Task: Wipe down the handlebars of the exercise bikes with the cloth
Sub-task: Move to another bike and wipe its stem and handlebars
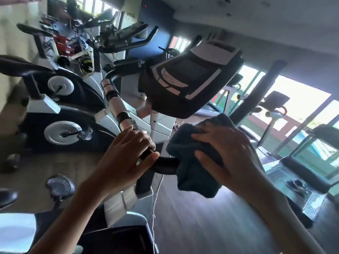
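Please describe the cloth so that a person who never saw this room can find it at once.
Find the nearest bike's big dark console. Just below it, the right hand holds a dark cloth around the black handlebar. It alone is soft and crumpled.

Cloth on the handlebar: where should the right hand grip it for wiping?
Grip the cloth where it drapes over the black handlebar, right hand coming from above, fingers wrapping the tube through the fabric. The bar runs sideways as a round tube, and the left hand holds it just beside the cloth.
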`<state>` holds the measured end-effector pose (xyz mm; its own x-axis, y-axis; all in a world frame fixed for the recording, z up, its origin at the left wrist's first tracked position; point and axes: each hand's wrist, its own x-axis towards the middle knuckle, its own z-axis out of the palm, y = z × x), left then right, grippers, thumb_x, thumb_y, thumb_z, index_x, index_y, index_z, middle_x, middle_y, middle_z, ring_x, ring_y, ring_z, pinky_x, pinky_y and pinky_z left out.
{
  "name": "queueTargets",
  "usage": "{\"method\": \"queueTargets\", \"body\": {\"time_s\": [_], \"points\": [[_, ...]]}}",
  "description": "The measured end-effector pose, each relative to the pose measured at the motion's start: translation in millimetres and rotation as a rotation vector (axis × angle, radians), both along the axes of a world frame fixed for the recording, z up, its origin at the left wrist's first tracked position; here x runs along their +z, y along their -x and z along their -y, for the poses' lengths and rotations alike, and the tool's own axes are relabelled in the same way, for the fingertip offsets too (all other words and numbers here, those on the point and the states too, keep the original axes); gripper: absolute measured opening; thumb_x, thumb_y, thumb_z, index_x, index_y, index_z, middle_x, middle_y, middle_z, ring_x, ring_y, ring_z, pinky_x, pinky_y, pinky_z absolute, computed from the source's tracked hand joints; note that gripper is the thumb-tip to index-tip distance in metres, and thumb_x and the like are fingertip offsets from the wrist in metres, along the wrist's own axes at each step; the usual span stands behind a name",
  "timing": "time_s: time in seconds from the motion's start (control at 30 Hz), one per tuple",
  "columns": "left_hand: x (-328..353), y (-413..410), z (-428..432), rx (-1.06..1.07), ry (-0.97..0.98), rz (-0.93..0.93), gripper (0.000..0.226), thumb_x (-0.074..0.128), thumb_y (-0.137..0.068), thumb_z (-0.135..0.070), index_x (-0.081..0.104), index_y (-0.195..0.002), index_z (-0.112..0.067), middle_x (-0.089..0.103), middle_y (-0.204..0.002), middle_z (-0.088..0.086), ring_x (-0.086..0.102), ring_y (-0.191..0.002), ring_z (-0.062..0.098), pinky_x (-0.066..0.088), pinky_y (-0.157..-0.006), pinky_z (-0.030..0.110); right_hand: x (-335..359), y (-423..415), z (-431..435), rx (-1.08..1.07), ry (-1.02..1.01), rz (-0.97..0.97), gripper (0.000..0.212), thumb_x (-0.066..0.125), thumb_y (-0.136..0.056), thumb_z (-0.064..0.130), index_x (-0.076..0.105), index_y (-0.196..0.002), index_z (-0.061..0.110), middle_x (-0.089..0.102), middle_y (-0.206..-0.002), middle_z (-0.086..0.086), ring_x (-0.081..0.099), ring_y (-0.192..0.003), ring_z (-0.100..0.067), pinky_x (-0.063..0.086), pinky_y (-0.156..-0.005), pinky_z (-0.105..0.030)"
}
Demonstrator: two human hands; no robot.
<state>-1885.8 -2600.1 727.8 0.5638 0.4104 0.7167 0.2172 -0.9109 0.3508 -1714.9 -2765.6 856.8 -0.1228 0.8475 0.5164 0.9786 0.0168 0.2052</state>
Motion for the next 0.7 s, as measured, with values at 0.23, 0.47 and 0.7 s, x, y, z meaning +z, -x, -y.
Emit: {"method": "queueTargets", "body": {"time_s": [0.23, 0.47, 0.7], "points": [[-5, -4, 1, 0.001, 0.020, 0.033, 0.039, 0.037, -0.098, -0.045, 0.064, -0.097, -0.015, 0.061, -0.106, -0.002, 0.056, -0.112, 0.022, 0.028, -0.107, 0.023, -15, 8, 2, -0.086, -0.111, 0.010, 0.043, 0.045, -0.092, 0.050, 0.065, -0.120, 0.024, 0.064, -0.125, 0.003, 0.051, -0.125, -0.019, 0.027, -0.112, -0.033], [-7, -4, -2, -0.015, 0.026, 0.044, 0.041, 0.036, -0.098, -0.046, 0.064, -0.098, -0.016, 0.062, -0.106, -0.003, 0.055, -0.114, 0.021, 0.017, -0.111, 0.015, -12, 30, 2, -0.205, -0.087, -0.024, 0.056, 0.033, -0.093, 0.061, 0.053, -0.133, 0.027, 0.062, -0.126, 0.006, 0.047, -0.125, -0.014, 0.031, -0.112, -0.040], [2, 4, -35, -0.200, -0.059, -0.048, 0.031, 0.046, -0.092, -0.048, 0.065, -0.098, -0.024, 0.060, -0.099, -0.009, 0.052, -0.101, 0.012, 0.031, -0.103, 0.028, -31, 46, 0, -0.256, -0.117, 0.043, 0.039, 0.044, -0.096, 0.043, 0.059, -0.130, 0.030, 0.063, -0.130, 0.005, 0.051, -0.127, -0.018, 0.034, -0.112, -0.043]]}}
